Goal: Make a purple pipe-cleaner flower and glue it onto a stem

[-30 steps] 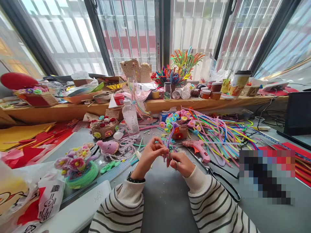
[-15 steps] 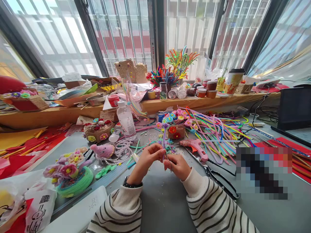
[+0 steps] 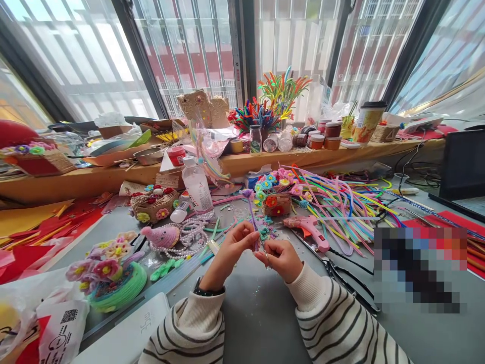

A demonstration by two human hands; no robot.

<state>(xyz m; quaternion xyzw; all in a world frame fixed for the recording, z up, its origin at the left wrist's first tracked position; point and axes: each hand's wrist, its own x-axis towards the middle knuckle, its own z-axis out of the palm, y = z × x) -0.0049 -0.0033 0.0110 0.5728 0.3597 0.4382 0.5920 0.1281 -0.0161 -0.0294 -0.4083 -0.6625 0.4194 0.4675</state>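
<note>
My left hand [image 3: 240,245] pinches the stem of a purple pipe-cleaner flower [image 3: 250,210], whose bloom points up and away from me. Close beside it, my right hand [image 3: 282,259] is closed on a small, thin metal tool that looks like a pair of scissors; the fingers cover most of it. The tool's tip is near the lower stem, between both hands. Tiny bits of fluff [image 3: 258,290] lie on the grey table below. Just beyond the hands stands a woven basket of pipe-cleaner flowers [image 3: 276,206].
A pink glue gun [image 3: 308,230] and large black-handled scissors [image 3: 352,285] lie to the right, before a heap of pipe cleaners [image 3: 341,202]. On the left are a bottle [image 3: 197,187], bead strings [image 3: 193,235], a green flower pot [image 3: 119,290] and a white box [image 3: 129,328].
The flower has tilted slightly to the left, away from the basket. My right hand has moved a little away from the left, and the view has shifted slightly.
</note>
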